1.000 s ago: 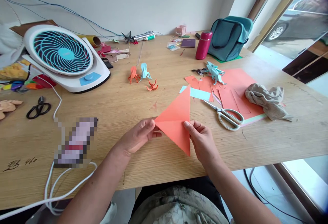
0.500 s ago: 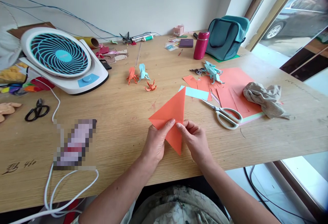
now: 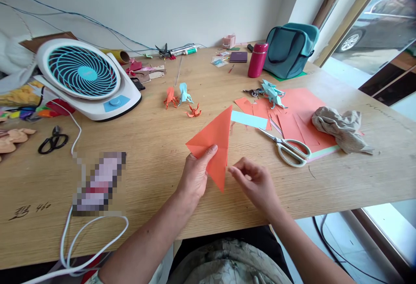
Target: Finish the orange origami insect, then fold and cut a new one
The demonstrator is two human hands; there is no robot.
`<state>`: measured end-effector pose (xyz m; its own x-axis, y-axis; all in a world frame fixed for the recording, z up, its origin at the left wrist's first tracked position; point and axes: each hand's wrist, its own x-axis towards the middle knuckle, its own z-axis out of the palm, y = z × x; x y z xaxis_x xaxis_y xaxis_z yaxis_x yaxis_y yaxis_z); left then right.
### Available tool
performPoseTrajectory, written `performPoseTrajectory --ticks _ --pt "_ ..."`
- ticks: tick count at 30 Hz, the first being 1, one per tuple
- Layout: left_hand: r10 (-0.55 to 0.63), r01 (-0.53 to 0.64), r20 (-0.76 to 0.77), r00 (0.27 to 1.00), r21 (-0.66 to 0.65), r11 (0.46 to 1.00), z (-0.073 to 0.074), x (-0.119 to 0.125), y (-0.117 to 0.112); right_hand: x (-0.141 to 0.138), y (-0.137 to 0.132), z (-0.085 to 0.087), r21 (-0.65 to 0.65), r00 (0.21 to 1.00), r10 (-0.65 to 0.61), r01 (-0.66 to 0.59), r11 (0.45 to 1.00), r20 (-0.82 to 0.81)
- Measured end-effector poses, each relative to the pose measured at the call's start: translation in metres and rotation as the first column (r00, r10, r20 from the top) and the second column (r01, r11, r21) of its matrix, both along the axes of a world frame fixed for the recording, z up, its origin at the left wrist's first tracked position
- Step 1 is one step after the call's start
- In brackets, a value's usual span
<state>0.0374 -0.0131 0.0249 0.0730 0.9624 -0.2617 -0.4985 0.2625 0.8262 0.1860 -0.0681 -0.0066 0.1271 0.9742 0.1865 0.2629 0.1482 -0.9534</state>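
Note:
My left hand (image 3: 195, 173) grips an orange sheet of origami paper (image 3: 218, 139) folded into a triangle, the thumb lying on its front face and the other fingers behind. A crease crosses the paper, and its long straight edge faces right. My right hand (image 3: 255, 182) is just off that edge, fingers curled in and thumb tip close to the paper, with nothing visible in it. Further back stand an orange folded paper figure (image 3: 170, 97) and a light blue one (image 3: 184, 93), with a small orange folded piece (image 3: 194, 111) in front of them.
White-handled scissors (image 3: 292, 152) lie right, near orange sheets (image 3: 305, 102), a light blue strip (image 3: 249, 119), a blue paper figure (image 3: 272, 93) and a crumpled cloth (image 3: 338, 128). A fan (image 3: 87, 76), black scissors (image 3: 53, 140) and a blurred-out phone (image 3: 99, 182) are left.
My right hand has come off the paper and moved slightly right and down. The left hand keeps its grip, and the folded triangle has turned a little. The camera view has shifted slightly.

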Motion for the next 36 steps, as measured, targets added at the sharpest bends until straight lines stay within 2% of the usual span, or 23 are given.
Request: performPoseTrajectory --ticks 2,3,4,5,6,7,8,10,12,14,18,20,21,22,24,25,26,28,30,33,36 --pt "0.013 -0.013 0.024 1.0 -0.012 1.0 0.0 -0.005 0.006 0.036 -0.004 0.0 0.149 0.96 -0.138 0.104 0.983 0.244" --pt "0.023 -0.022 0.039 0.999 -0.015 1.0 0.0 -0.007 0.008 0.058 -0.006 -0.002 0.223 0.904 -0.256 0.187 0.957 0.341" --pt "0.033 -0.033 0.054 0.998 -0.016 0.999 -0.001 -0.01 0.011 0.082 -0.008 -0.005 0.29 0.811 -0.389 0.282 0.915 0.437" --pt "0.045 -0.044 0.067 0.997 -0.018 0.999 -0.001 -0.012 0.013 0.104 -0.01 -0.009 0.328 0.693 -0.47 0.339 0.882 0.547" --pt "0.057 -0.056 0.076 0.995 -0.022 0.998 -0.002 -0.014 0.014 0.124 -0.012 -0.013 0.331 0.577 -0.468 0.332 0.883 0.669" --pt "0.067 -0.065 0.082 0.994 -0.028 0.998 -0.002 -0.015 0.016 0.142 -0.014 -0.018 0.321 0.496 -0.438 0.307 0.896 0.749" --pt "0.073 -0.071 0.084 0.994 -0.035 0.997 -0.003 -0.016 0.017 0.155 -0.015 -0.022 0.299 0.448 -0.392 0.267 0.916 0.803" --pt "0.074 -0.07 0.075 0.994 -0.051 0.996 -0.004 -0.018 0.018 0.172 -0.016 -0.029 0.266 0.387 -0.326 0.202 0.943 0.863" --pt "0.071 -0.066 0.064 0.995 -0.068 0.995 -0.004 -0.019 0.02 0.179 -0.012 -0.033 0.255 0.31 -0.313 0.214 0.943 0.897" --pt "0.091 -0.086 0.059 0.994 -0.088 0.992 -0.004 -0.02 0.021 0.182 -0.002 -0.035 0.237 0.268 -0.292 0.221 0.946 0.918" --pt "0.174 -0.165 0.072 0.982 -0.117 0.979 -0.005 -0.025 0.024 0.185 0.013 -0.035 0.161 0.339 -0.208 0.16 0.974 0.918" --pt "0.188 -0.178 0.086 0.978 -0.111 0.978 -0.005 -0.027 0.024 0.179 0.011 -0.034 0.145 0.382 -0.218 0.209 0.967 0.898" --pt "0.186 -0.176 0.091 0.978 -0.107 0.978 -0.005 -0.028 0.024 0.172 0.008 -0.031 0.125 0.44 -0.233 0.262 0.957 0.867" --pt "0.184 -0.174 0.093 0.979 -0.101 0.98 -0.005 -0.028 0.023 0.163 0.004 -0.028 0.076 0.534 -0.24 0.309 0.948 0.811" --pt "0.159 -0.151 0.088 0.983 -0.088 0.985 -0.005 -0.026 0.021 0.134 -0.002 -0.018 -0.076 0.798 -0.194 0.287 0.955 0.57" --pt "0.138 -0.132 0.082 0.987 -0.08 0.988 -0.004 -0.023 0.019 0.115 -0.002 -0.011 -0.14 0.919 -0.115 0.179 0.974 0.378" --pt "0.115 -0.109 0.075 0.991 -0.076 0.991 -0.004 -0.021 0.016 0.096 0.0 -0.004 -0.184 0.979 -0.042 0.08 0.98 0.202" --pt "0.068 -0.064 0.061 0.996 -0.062 0.996 -0.005 -0.014 0.01 0.057 0.011 0.012 -0.219 0.998 0.006 -0.019 0.976 -0.059" --pt "0.018 -0.016 0.037 0.999 -0.046 0.999 -0.007 -0.009 0.004 0.026 0.027 0.025 -0.211 0.969 0.058 -0.11 0.971 -0.239" --pt "-0.055 0.055 -0.001 0.998 -0.01 0.998 -0.012 -0.007 -0.002 0.001 0.046 0.035 -0.215 0.928 0.029 -0.117 0.97 -0.371" --pt "-0.115 0.114 0.004 0.993 0.038 0.993 -0.015 -0.01 -0.002 -0.005 0.052 0.038 -0.245 0.913 -0.006 -0.103 0.964 -0.408"
